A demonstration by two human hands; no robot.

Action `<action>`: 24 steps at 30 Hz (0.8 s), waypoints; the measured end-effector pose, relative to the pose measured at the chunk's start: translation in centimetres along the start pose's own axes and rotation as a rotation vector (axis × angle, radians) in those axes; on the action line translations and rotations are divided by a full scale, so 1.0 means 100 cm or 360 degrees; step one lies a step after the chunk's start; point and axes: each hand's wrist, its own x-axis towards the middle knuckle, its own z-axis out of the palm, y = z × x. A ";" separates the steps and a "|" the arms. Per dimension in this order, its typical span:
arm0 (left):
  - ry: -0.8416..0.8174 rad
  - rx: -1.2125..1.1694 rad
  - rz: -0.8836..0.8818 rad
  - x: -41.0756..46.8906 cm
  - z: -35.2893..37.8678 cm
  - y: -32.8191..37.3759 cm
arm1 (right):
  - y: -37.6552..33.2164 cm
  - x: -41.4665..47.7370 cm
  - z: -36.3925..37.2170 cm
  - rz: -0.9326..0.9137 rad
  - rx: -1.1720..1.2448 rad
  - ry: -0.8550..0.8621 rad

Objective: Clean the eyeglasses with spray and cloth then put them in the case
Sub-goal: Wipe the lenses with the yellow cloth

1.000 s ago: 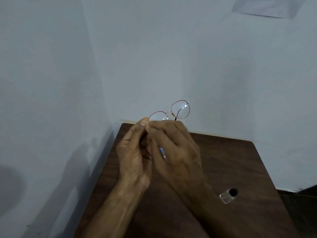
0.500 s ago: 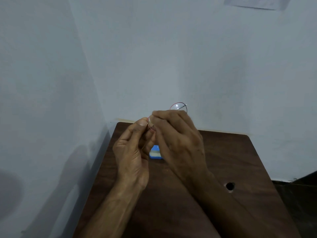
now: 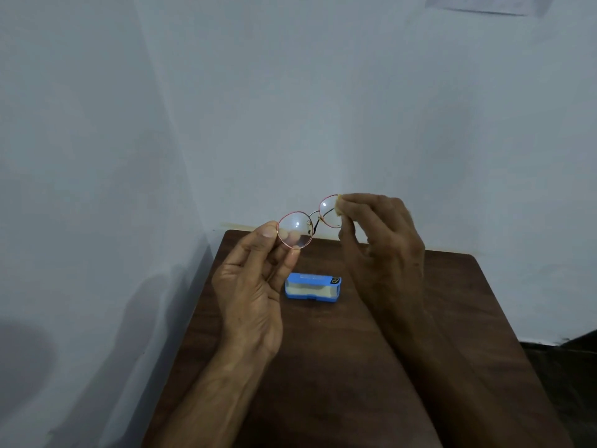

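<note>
Round eyeglasses (image 3: 308, 223) with a thin red frame are held up above the far end of the brown table (image 3: 452, 318). My left hand (image 3: 255, 286) pinches the outer rim of the left lens between thumb and fingers. My right hand (image 3: 381, 240) grips the right lens through a small yellowish cloth (image 3: 339, 208), most of which is hidden in the fingers. A blue case (image 3: 312, 287) with a pale lining lies open on the table below the glasses. The spray bottle is hidden behind my right forearm.
The table stands in a corner, with pale walls (image 3: 290, 108) close on the left and behind. A dark floor strip (image 3: 568, 357) shows past the table's right edge.
My hands have separated: the right hand slid from the left lens across to the right lens. The blue case has come into view below them, and my right forearm now covers the bottle.
</note>
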 end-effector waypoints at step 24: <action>0.0099 -0.0053 -0.0037 -0.007 0.005 -0.002 | 0.006 -0.011 -0.008 -0.0016 0.0064 -0.0068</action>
